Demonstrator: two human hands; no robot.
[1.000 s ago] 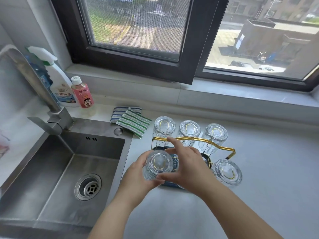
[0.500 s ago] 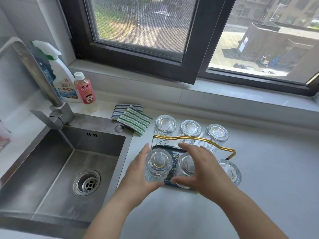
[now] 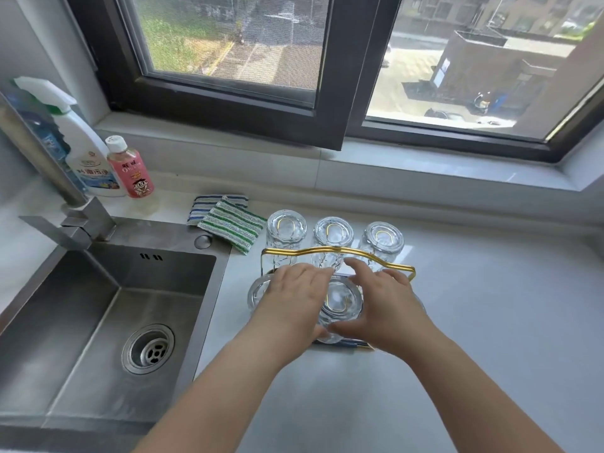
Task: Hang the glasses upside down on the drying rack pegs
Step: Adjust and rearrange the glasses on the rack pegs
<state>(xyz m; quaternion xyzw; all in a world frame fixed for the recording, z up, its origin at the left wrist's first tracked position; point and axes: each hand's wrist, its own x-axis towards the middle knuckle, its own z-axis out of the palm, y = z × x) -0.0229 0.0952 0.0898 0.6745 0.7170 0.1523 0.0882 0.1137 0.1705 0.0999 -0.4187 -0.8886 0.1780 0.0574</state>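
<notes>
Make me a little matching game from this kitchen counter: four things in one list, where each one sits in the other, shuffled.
Things:
1. pink bottle
2. striped cloths
3. middle front glass
4. drain

Places:
A. between the two hands
B. in the sink floor
C. beside the white spray bottle
D. left of the back row of glasses

Pairs: 1-C, 2-D, 3-A, 4-B

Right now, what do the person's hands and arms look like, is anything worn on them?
Both arms are bare as far as the picture shows them, with no sleeves in view. The left hand and right hand have no gloves, and I see no rings, watch or bracelet on the fingers or wrists. The nails look short and plain, with no marks or bandages showing.
</notes>
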